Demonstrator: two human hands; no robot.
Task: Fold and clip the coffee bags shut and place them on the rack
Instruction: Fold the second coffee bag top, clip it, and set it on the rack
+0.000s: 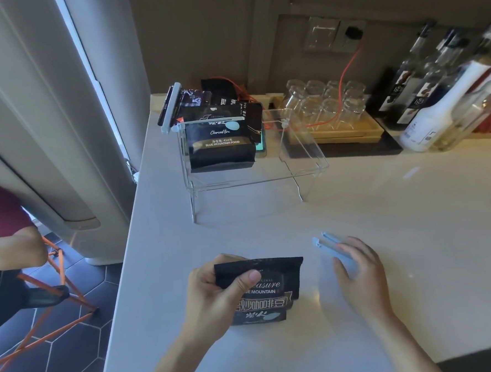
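Fingers [251, 276] of the left hand [213, 294] pinch the folded top of the coffee bag [262, 288], lying near the counter [383, 206] edge before the rack [254, 168]; the right hand [361, 273] lies spread over the clip [328, 248]; soft, light, probably crinkly foil, best held at the fold.

Near counter [355, 208] edge, bag [269, 292] left of clip [330, 248]; behind them, rack [254, 168] holding clipped bags [220, 141]
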